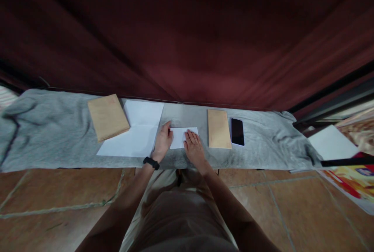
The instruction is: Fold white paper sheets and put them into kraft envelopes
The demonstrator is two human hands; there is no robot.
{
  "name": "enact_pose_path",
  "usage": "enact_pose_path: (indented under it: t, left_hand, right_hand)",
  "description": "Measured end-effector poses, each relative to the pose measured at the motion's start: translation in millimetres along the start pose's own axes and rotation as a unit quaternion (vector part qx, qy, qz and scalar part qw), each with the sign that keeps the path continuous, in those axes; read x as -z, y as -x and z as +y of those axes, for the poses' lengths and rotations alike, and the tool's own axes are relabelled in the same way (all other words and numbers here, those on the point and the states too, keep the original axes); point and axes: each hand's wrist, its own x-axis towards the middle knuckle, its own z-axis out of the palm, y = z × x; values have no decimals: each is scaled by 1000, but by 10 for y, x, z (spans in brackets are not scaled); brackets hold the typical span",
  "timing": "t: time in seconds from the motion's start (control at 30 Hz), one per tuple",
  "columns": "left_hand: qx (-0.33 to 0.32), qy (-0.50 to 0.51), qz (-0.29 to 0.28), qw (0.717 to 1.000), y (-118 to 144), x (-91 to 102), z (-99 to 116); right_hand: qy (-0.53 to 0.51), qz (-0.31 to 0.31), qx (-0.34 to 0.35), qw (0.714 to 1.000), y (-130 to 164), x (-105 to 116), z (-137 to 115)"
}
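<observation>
Tight room around my hands, open cloth toward both ends.

My left hand (163, 139) is hemmed on its left by the large white sheet (133, 133), with the tan envelope (107, 116) lying partly on it further toward the upper left; my right hand (193, 146) has a bare strip of grey cloth (52, 131) to its right before the narrow tan envelope (219, 128) and the black phone (237, 131) just beside it. The small folded paper (179, 137) fills the gap between my hands. The dark red curtain (187, 41) closes off the surface's far edge. The far left and right of the cloth lie open.
</observation>
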Motion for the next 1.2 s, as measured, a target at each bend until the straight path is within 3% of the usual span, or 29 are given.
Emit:
enact_pose_path:
  t: [0.1, 0.27, 0.43, 0.77, 1.2]
  left_hand:
    - [-73, -96, 20, 992, 189, -63, 120]
    - [-140, -137, -41, 980, 533, -258, 297]
    - [-134, -166, -54, 975, 632, -327, 293]
    - [-95, -167, -48, 980, 695, -248, 239]
    - [-65, -178, -34, 981, 768, -114, 170]
  right_hand:
    - [13, -3, -2, 1000, -1, -1, -9]
    - [26, -17, 3, 1000, 3, 24, -11]
    - [38, -27, 3, 999, 12, 40, -19]
    - [29, -19, -12, 999, 30, 75, -47]
    - [25, 19, -30, 999, 174, 42, 100]
